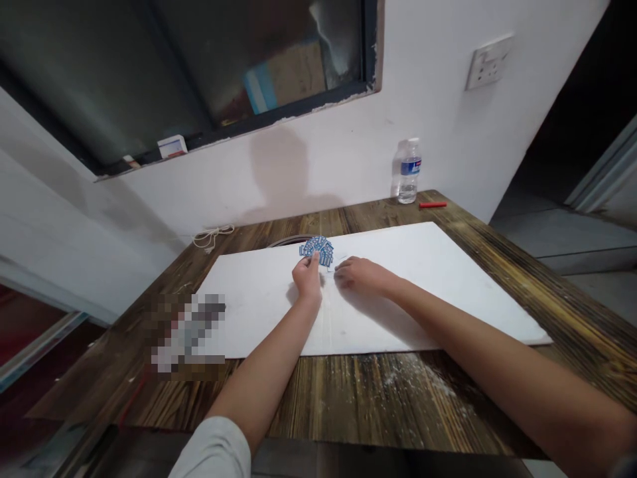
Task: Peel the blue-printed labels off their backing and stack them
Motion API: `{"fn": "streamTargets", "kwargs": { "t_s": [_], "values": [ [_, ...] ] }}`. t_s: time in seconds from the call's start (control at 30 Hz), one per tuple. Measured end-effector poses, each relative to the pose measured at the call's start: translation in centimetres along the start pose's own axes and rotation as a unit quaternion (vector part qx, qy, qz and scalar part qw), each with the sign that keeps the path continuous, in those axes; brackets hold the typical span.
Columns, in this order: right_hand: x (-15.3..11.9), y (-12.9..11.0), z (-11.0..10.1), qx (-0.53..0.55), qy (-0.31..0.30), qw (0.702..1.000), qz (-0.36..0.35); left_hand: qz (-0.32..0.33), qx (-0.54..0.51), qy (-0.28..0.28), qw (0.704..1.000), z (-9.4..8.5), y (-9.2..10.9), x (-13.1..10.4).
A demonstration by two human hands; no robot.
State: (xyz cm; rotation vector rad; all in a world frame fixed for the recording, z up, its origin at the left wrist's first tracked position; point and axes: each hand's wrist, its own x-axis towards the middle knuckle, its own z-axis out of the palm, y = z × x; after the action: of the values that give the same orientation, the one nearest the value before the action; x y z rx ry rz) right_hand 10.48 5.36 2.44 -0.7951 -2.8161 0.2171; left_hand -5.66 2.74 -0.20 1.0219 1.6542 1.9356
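My left hand (308, 275) is closed, thumb on top, around a fan of small blue-patterned cards (318, 249) held above the white board (259, 312). To its right, my right hand (361, 273) rests low on the board with its fingers curled together. At those fingertips lies a thin pale flat piece (330, 269) with a dark edge, partly hidden by the fingers. Whether the fingers grip it is too small to make out.
The board lies on a dark wooden table (348, 398). Near the wall stand a water bottle (409, 172) and a red pen (432, 205). A pale cord (213, 234) lies at the back left, and a pixelated area covers the board's left edge.
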Motion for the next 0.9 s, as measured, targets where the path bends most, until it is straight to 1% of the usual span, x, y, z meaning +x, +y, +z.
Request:
{"fn": "streamTargets", "kwargs": {
  "t_s": [0.1, 0.33, 0.4, 0.53, 0.67, 0.8, 0.9],
  "values": [
    [0.0, -0.5, 0.0, -0.027, 0.014, 0.999, -0.01, -0.005, -0.008, -0.001, 1.0, 0.0, -0.2, 0.1],
    [0.2, -1.0, -0.2, -0.064, 0.0, 0.997, -0.03, -0.002, 0.003, 0.004, 1.0, -0.1, -0.5, 0.2],
    [0.1, -1.1, -0.2, -0.058, 0.01, 0.998, -0.03, -0.007, 0.001, 0.002, 1.0, -0.1, -0.3, 0.2],
    [0.0, -0.9, -0.5, 0.024, 0.072, 0.997, -0.007, -0.011, -0.009, -0.004, 1.0, -0.1, -0.1, 0.0],
    [0.0, -0.4, -0.8, 0.128, 0.132, 0.983, 0.023, -0.013, -0.011, -0.006, 1.0, -0.1, -0.2, 0.1],
    [0.1, 0.0, -1.1, 0.231, 0.15, 0.96, 0.055, -0.014, -0.013, -0.005, 1.0, -0.1, -0.4, 0.1],
    [0.2, -0.3, -1.2, 0.326, 0.15, 0.929, 0.094, -0.014, -0.007, -0.009, 1.0, -0.1, -0.2, 0.0]
  ]
}}
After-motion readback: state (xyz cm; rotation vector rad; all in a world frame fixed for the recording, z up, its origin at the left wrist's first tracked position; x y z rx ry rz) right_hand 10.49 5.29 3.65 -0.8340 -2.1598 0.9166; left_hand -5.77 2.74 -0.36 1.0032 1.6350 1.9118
